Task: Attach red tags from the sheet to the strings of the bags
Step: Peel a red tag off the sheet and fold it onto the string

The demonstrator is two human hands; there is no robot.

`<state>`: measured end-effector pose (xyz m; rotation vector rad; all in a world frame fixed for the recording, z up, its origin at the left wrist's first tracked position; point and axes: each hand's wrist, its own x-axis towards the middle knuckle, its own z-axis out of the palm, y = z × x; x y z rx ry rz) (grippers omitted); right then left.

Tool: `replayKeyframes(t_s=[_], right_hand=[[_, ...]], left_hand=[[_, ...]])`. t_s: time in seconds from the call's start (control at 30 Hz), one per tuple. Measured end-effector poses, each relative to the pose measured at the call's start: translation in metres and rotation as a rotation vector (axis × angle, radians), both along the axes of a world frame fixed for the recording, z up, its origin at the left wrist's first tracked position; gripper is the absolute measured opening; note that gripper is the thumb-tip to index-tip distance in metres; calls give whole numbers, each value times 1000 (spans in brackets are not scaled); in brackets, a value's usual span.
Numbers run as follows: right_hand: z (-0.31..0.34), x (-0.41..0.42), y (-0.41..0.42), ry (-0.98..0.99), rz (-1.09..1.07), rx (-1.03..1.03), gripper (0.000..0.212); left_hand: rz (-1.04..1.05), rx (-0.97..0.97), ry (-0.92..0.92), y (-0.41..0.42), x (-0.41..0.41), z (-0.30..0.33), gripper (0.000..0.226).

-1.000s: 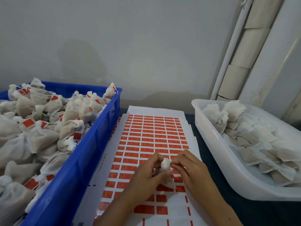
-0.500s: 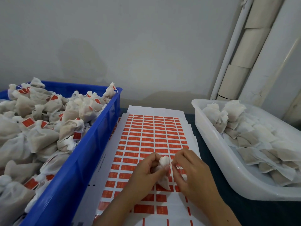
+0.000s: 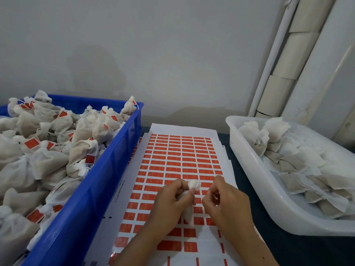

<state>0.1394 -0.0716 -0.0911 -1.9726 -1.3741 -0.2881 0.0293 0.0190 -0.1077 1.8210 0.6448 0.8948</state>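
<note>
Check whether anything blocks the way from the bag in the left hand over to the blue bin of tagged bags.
Nothing visible blocks it. The left hand grips the bag above the tag sheet. The blue bin stands directly left of the sheet with its top open; only its near wall has to be cleared.

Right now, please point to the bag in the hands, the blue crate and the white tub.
bag [image 3: 194, 184]: head view, gathered top.
blue crate [image 3: 107, 169]: head view, right side wall.
white tub [image 3: 255, 181]: head view, left wall.
</note>
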Motion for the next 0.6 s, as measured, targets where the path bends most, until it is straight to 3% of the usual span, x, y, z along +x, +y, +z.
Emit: replayKeyframes(t_s=[0.4, 0.6], right_hand=[[-5, 9, -4, 79, 102, -99, 20], [-4, 9, 1, 205, 3, -39, 27]], left_hand=[[21, -18, 57, 2, -1, 0, 13], [53, 86, 70, -3, -3, 3, 15]])
